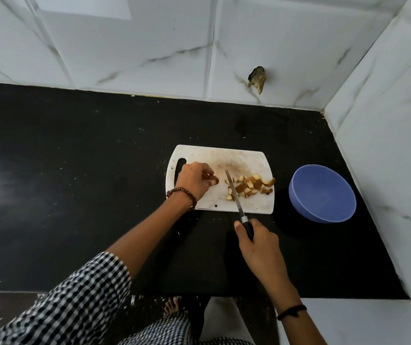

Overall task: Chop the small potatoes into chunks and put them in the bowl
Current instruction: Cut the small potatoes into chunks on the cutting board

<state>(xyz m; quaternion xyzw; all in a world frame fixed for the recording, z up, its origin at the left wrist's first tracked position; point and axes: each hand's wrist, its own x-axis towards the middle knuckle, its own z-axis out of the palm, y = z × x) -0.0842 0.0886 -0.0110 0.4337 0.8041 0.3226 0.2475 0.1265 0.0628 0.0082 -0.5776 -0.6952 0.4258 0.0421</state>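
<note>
Just in front of the white plastic cutting board, the right hand has its fingers curled round the black handle of a slim steel knife. The blade reaches over the board's near edge and lies along the left side of a heap of cut brown-skinned potato chunks. These chunks sit on the board's right half.

On the board's left half, beside its handle slot, the left hand pinches a small brown potato piece between thumb and fingertips. A brown bead bracelet circles that wrist at the board's near edge.

To the right of the board, apart from it, a round blue plastic bowl stands on the black stone counter. Beyond the board rise white marbled wall tiles.
</note>
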